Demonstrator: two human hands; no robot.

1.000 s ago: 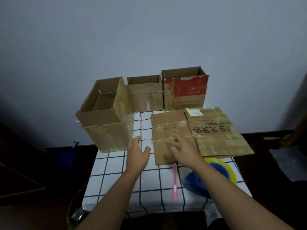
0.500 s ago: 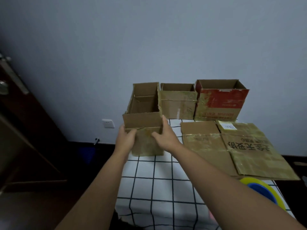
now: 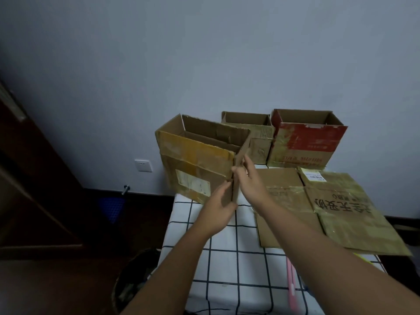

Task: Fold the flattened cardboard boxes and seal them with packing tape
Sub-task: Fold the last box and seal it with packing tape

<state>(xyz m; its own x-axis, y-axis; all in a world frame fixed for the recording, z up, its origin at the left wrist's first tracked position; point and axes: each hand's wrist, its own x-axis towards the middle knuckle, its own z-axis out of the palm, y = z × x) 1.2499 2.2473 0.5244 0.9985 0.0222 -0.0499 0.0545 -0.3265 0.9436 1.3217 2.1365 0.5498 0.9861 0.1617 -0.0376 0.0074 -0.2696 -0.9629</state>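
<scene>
An open brown cardboard box with a pale label on its long face is tilted over the table's far left edge, its near corner toward me. My left hand holds that corner low down, fingers along the labelled face and thumb round the edge. My right hand presses straight fingers against the short face just above. A flattened cardboard box with black printed characters lies on the right of the table. No packing tape shows.
Two more open boxes, one brown and one red-printed, stand against the wall. A pink knife lies on the checked tablecloth. A waste basket sits on the floor at the left, beside a dark door.
The view swung left. My hands left the flattened cardboard, took the brown box at the far left and turned it, so that its labelled long face and near corner now face me.
</scene>
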